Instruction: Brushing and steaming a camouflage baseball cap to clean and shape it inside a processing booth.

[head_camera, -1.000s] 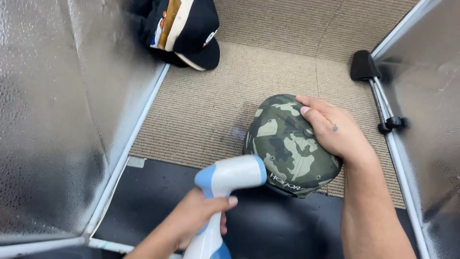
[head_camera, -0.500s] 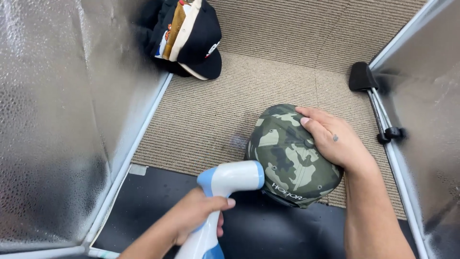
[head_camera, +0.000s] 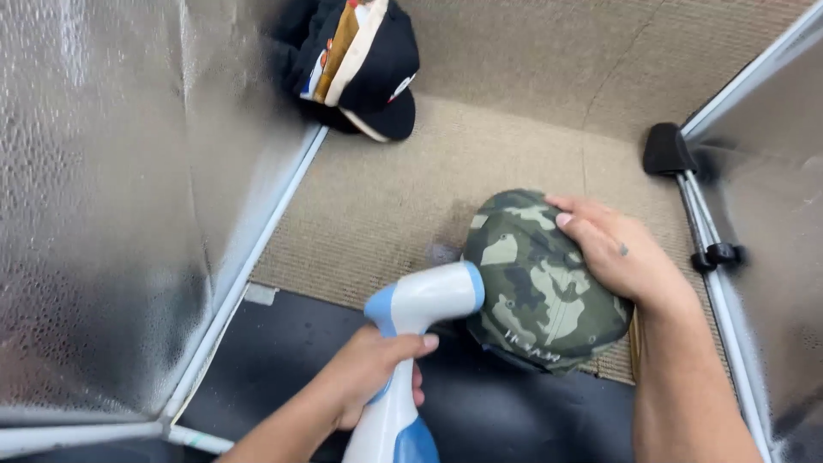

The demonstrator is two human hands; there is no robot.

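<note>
1. While only the head view is at hand, it shows the left hand wrapped tight round the grip of a white and blue handheld steamer, fingers curled shut over it; the steamer's head points toward two o'clock, its nozzle end just beside the near left edge of the camouflage cap.
2. Same view: the right hand lies flat on the cap's crown at its three o'clock side, fingers pressed together and pointing toward ten o'clock, palm down, steadying it without pinching.
3. The cap sits on the beige carpeted tabletop, brim toward six o'clock, over the dark mat; it lies at one o'clock from the left hand, and the right hand is the one touching it.
4. At eleven o'clock, well apart, a stack of dark caps rests by the silvery side panel; a black clamp sits at the right frame.
</note>
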